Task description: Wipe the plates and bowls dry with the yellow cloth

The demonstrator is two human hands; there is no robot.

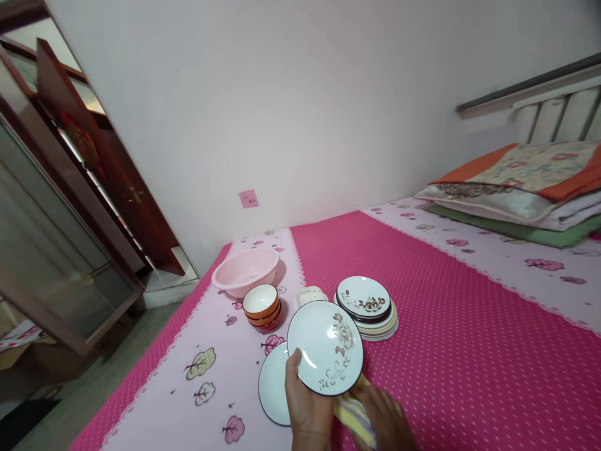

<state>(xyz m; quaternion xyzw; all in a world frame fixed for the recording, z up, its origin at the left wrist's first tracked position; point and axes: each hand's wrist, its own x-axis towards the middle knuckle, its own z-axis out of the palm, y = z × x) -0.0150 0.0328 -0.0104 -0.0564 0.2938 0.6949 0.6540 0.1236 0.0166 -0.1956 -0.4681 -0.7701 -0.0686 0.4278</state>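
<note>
My left hand [305, 401] grips a white plate [319, 347] with a dark rim and a brown flower print, its thumb over the edge. The plate is tilted up towards me. Below its right edge my right hand [382, 413] is closed on a yellow and grey striped cloth [355, 421], close to the plate's underside; whether the cloth touches the plate I cannot tell. A second white plate [273, 388] lies on the bed behind my left hand, partly covered. A stack of plates [364, 295] stands just beyond the held plate.
Stacked orange and red bowls [261, 300] stand beside a pink basin [246, 270] at the left. A pale dish [310, 294] is partly hidden behind the held plate. Folded bedding [521, 181] lies at the far right of the pink bedspread [469, 351]. The bed's left edge drops to the floor.
</note>
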